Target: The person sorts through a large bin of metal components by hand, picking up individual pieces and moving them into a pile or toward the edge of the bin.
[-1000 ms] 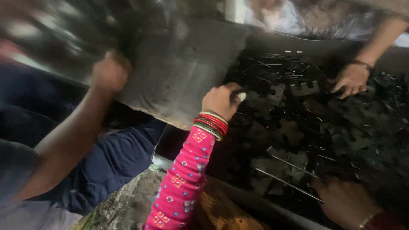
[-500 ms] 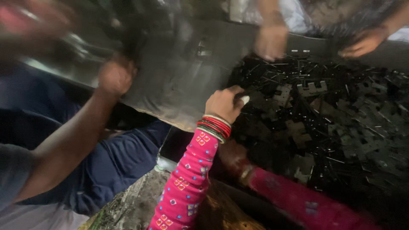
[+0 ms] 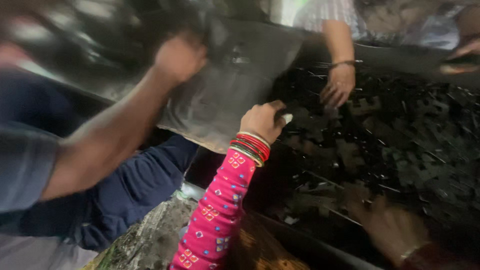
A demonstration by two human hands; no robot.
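Pinching shut on the grey sack [image 3: 225, 95], the left grip [image 3: 262, 120] steadies its edge; beside it, the blurred right grip [image 3: 395, 230] hovers over dark metal pieces [image 3: 400, 145], its openness unclear.

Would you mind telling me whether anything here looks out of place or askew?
The grey sheet is lifted askew, gripped by the left hand and a co-worker's fist; small dark pieces lie scattered loose beside it.

dim, motion-blurred, bright glare top
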